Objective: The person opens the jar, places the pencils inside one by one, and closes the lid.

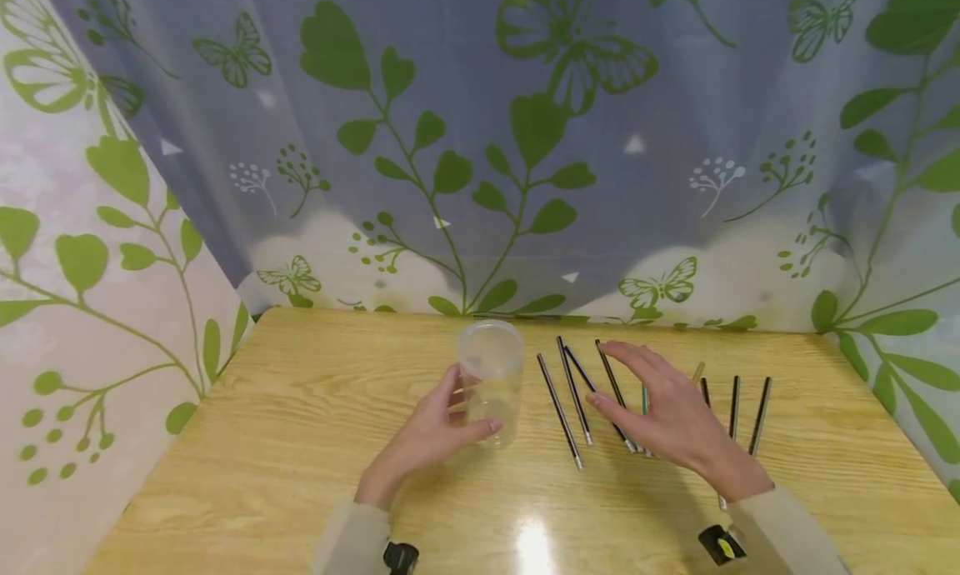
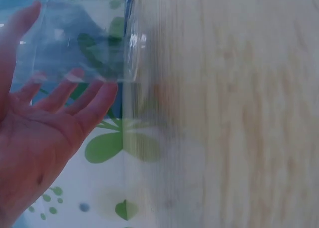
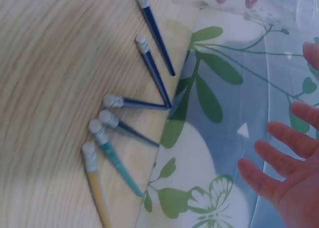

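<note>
A clear plastic cup (image 1: 501, 392) stands upright near the middle of the wooden table. My left hand (image 1: 427, 429) holds its side, thumb at the front and fingers behind; the left wrist view has the thumb and fingertips on opposite sides of the cup (image 2: 84, 44). Over several pencils spread to the right of the cup, my right hand (image 1: 667, 408) hovers with fingers spread and nothing in them. Dark pencils (image 1: 558, 411) lie nearest the cup. A teal pencil (image 3: 117, 161) and a yellow pencil (image 3: 95, 180) lie beside them, partly hidden by the right hand in the head view.
More dark pencils (image 1: 760, 415) lie right of my right hand, one partly under the wrist. A patterned curtain (image 1: 465, 183) hangs along the table's back edge and continues at the left. Bare wooden table (image 1: 300, 425) extends left of the cup.
</note>
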`<action>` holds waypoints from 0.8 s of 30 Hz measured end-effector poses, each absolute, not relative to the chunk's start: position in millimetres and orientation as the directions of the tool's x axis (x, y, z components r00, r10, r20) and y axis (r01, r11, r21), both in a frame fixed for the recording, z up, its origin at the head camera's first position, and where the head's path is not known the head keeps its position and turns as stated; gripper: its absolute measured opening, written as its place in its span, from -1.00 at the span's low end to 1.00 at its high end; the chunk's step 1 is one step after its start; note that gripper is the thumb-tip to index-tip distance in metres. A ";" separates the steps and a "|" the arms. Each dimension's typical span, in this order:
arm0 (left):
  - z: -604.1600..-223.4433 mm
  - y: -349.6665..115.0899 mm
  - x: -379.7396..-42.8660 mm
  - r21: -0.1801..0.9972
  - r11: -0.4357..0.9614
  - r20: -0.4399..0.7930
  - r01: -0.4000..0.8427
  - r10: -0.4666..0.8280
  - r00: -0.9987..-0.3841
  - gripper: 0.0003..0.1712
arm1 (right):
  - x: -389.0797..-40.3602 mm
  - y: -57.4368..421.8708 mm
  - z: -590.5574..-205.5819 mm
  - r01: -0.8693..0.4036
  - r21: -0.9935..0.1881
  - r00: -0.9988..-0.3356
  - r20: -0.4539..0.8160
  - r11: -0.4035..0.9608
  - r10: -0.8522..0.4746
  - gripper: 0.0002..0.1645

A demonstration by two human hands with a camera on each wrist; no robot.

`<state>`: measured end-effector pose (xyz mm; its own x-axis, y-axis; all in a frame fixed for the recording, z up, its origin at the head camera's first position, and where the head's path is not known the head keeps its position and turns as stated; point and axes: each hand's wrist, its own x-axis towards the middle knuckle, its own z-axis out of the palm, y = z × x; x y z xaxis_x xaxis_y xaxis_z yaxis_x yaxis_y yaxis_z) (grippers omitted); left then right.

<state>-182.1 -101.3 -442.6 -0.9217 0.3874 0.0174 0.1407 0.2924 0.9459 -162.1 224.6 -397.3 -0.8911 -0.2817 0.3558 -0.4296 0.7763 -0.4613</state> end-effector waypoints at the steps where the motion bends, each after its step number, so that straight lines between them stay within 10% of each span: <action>1: -442.6 -100.7 -181.5 0.947 0.289 0.015 0.142 0.402 -0.916 0.00 | -162.6 223.0 -396.7 -0.441 -0.459 -0.885 0.364 0.771 -0.289 -0.23; 24: -446.3 -79.7 -180.7 0.936 0.313 0.007 0.162 0.441 -0.897 0.25 | -176.6 172.2 -381.9 -0.609 -0.550 -0.789 0.496 0.571 -0.364 -0.31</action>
<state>-180.7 -79.7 -446.3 -0.8973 0.4414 0.0073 0.1616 0.3130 0.9359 -176.6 172.2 -381.9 -0.7887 -0.3636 0.4958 -0.6092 0.5713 -0.5500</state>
